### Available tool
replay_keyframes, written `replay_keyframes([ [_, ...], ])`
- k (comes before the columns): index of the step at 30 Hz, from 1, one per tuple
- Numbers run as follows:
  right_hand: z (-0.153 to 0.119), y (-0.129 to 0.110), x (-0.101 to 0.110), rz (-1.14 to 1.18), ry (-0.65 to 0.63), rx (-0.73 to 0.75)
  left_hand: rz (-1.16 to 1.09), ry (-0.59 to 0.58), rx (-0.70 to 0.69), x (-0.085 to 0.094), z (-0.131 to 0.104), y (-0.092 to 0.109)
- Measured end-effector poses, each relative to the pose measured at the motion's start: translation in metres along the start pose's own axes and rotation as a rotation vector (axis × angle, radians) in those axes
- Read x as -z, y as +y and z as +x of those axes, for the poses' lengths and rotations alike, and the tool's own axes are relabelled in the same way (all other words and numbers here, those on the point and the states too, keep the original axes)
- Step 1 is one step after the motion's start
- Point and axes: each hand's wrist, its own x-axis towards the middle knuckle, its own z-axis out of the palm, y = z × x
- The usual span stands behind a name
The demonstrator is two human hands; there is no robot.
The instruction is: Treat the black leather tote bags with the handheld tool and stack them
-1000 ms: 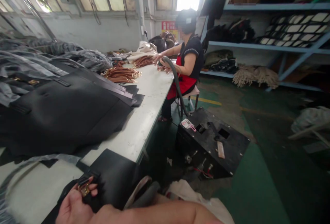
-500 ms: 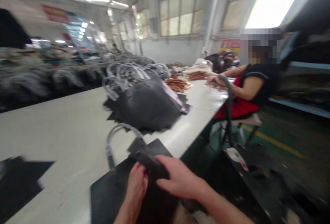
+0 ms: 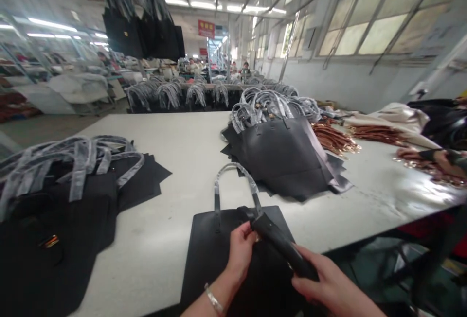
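A black bag panel lies at the table's near edge, its wrapped handle looping away from me. Over it, my right hand is closed around the near end of a folded black strip. My left hand, with a bracelet on the wrist, pinches at the strip's far end, close to the base of the handle. What exactly lies between the left fingertips is partly hidden.
Black bag pieces with wrapped handles are stacked on the white table at the left and beyond my hands. Brown straps lie at the right, near a person's hands. Black bags hang overhead.
The view has swung left, bringing the left stack and hanging bags into sight. The strip remains in my right hand, its far end still at my left fingers.
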Motion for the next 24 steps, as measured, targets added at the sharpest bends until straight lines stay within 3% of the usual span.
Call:
replay_keyframes([
  [8, 0.010, 0.002, -0.002, -0.042, -0.031, -0.013, 0.082, 0.018, -0.026, 0.006, 0.003, -0.004],
  [13, 0.015, 0.007, 0.003, -0.086, 0.149, 0.020, 0.115, 0.040, -0.008, 0.006, 0.006, -0.008],
  [18, 0.015, 0.004, 0.007, -0.142, 0.068, 0.036, 0.163, 0.029, -0.068, 0.008, 0.008, -0.009],
  [21, 0.016, -0.001, -0.004, -0.148, 0.201, 0.118, 0.017, 0.025, 0.020, 0.005, 0.003, 0.002],
  [24, 0.015, -0.008, -0.018, -0.194, 0.367, 0.206, -0.151, 0.013, 0.229, 0.007, -0.007, 0.010],
])
